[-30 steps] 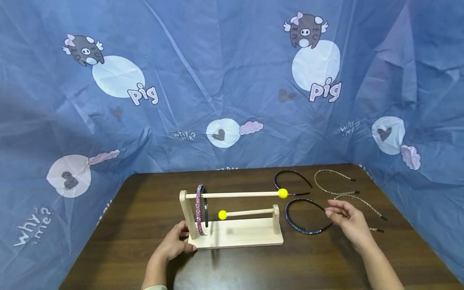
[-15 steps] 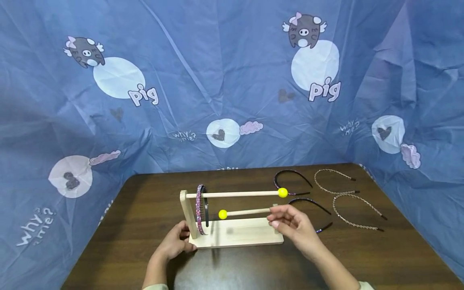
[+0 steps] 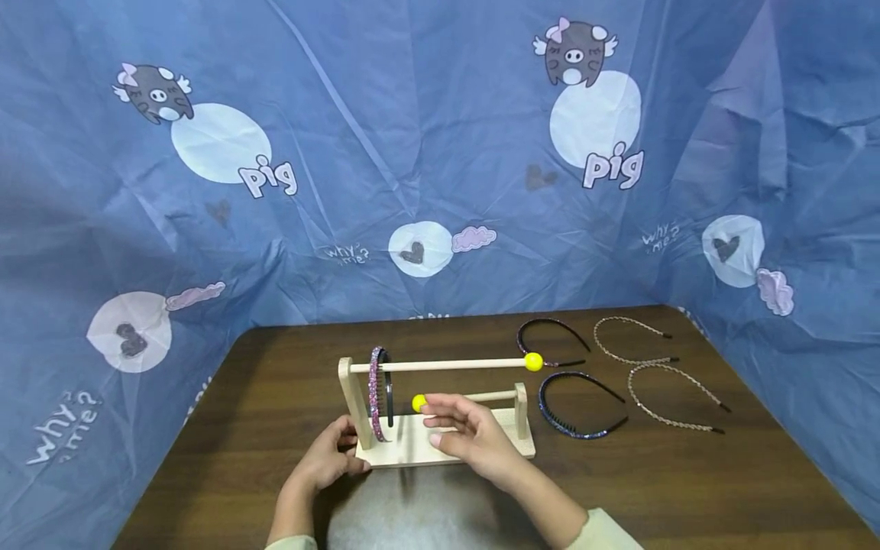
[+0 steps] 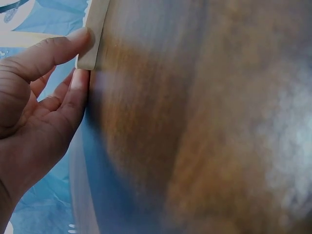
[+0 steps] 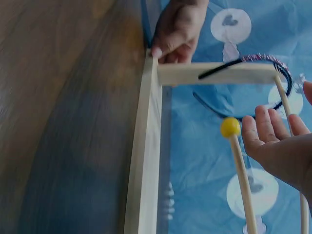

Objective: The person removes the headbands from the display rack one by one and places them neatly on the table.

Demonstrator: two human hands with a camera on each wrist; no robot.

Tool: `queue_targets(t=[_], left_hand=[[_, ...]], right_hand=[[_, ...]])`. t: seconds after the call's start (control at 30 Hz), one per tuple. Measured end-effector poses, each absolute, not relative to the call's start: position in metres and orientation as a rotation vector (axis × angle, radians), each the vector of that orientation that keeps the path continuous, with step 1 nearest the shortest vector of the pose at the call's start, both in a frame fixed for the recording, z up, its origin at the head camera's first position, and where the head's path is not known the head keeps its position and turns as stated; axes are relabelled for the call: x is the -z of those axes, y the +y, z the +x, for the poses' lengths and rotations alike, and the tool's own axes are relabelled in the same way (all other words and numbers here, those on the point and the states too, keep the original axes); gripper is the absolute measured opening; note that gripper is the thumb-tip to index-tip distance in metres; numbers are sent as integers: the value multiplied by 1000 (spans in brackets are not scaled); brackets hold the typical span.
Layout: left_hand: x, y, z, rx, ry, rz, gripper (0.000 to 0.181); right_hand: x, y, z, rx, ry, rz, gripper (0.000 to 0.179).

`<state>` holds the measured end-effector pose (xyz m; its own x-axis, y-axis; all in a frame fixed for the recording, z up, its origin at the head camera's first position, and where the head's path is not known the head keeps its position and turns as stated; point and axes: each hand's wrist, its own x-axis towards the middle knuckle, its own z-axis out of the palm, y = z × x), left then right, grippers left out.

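Observation:
In the head view a pale wooden two-rod headband stand (image 3: pixel 402 456) sits on the table. My left hand (image 3: pixel 328 456) grips the left end of its base; in the left wrist view the thumb lies on one face and fingertips meet the end of the base (image 4: pixel 93 41). A pink glittery headband (image 3: pixel 374 397) hangs on the upper rod, close to the left upright. My right hand (image 3: pixel 477 443) is in front of the lower rod, holding nothing, fingers loosely bent. Its fingertips overlap the lower rod's yellow ball (image 3: pixel 418 402), and the right wrist view shows them beside that ball (image 5: pixel 230 127).
Right of the stand lie a blue glittery headband (image 3: pixel 580 436) and a dark one with purple glitter (image 3: pixel 522 342). Farther right are two beige braided headbands, one behind (image 3: pixel 605 347) and one in front (image 3: pixel 642 405). A blue printed cloth (image 3: pixel 440 153) surrounds the table (image 3: pixel 722 489).
My right hand has moved left from beside the blue headband, past the stand's right upright, to the lower rod's yellow ball. The left hand keeps its grip on the base.

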<state>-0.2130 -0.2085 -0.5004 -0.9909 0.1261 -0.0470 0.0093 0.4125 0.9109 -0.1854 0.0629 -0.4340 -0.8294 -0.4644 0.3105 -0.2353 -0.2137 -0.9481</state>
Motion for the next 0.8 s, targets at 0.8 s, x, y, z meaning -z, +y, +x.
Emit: queue_targets(t=[0.8], left_hand=[[496,-208,-212,-1628,2537,127,55]], right_hand=[[421,9,-186,2189,2013,-784,33]])
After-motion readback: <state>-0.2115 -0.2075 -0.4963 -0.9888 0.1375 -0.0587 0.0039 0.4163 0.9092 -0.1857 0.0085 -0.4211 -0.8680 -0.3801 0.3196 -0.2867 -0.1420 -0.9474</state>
